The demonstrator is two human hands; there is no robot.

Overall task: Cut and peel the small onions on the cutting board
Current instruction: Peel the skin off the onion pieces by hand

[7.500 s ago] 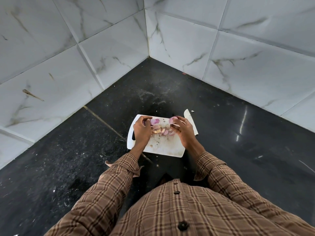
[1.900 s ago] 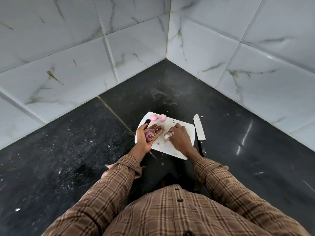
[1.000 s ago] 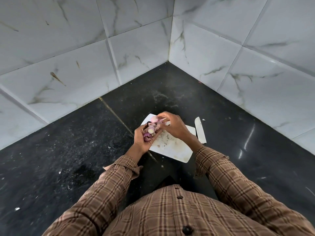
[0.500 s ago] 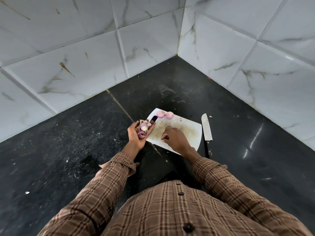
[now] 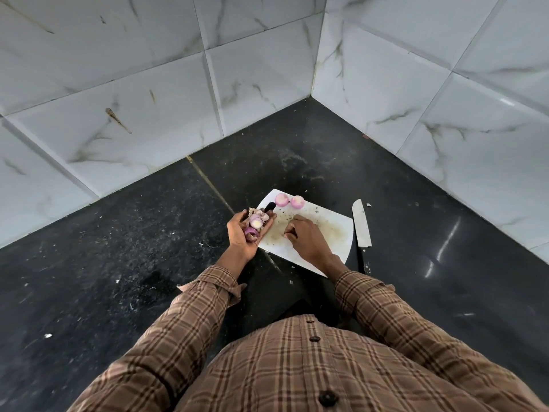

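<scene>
Lowered onto the board (image 5: 335, 233), the right hand (image 5: 307, 237), grip unclear, should sweep scraps (image 5: 285, 217) toward the left hand (image 5: 242, 233) clutching peels (image 5: 256, 223).

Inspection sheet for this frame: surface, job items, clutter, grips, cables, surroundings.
surface: black stone surface, speckled with small pale scraps; white cutting board stained and flecked.
job's things: two peeled onions side by side at the board's far edge; knife flat on the stone beside the board's right edge, untouched.
clutter: onion pieces and peels heaped in the left palm.
grips: left hand cupped palm-up round the heap, at the board's left edge; right hand on the board, fingers curled, contents not visible.
cables: nothing seen.
surroundings: white marbled wall tiles meeting in a corner; plaid sleeves in the foreground.
</scene>
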